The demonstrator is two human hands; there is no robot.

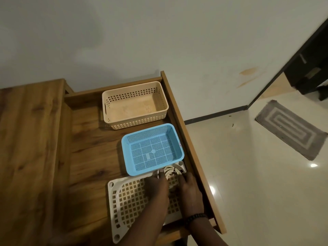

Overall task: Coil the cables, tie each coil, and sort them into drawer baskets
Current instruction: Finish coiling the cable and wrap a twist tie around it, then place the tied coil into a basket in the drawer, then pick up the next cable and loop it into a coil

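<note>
An open wooden drawer [85, 139] holds three baskets in a row. Farthest stands an empty beige basket [113, 98], in the middle an empty blue basket [126, 157], nearest a white lattice basket [124, 201]. A white coiled cable [171, 172] with a dark tie lies at the far right corner of the white basket. My left hand [157, 188] and my right hand [190, 189] reach into the white basket on either side of the coil, fingertips at it. Whether either hand grips the coil is hidden by the fingers.
The wooden top [30, 139] runs along the left of the drawer. The drawer's right wall [188, 137] borders a glossy tiled floor with a grey mat [291, 129]. A white wall stands behind, a dark doorway at far right.
</note>
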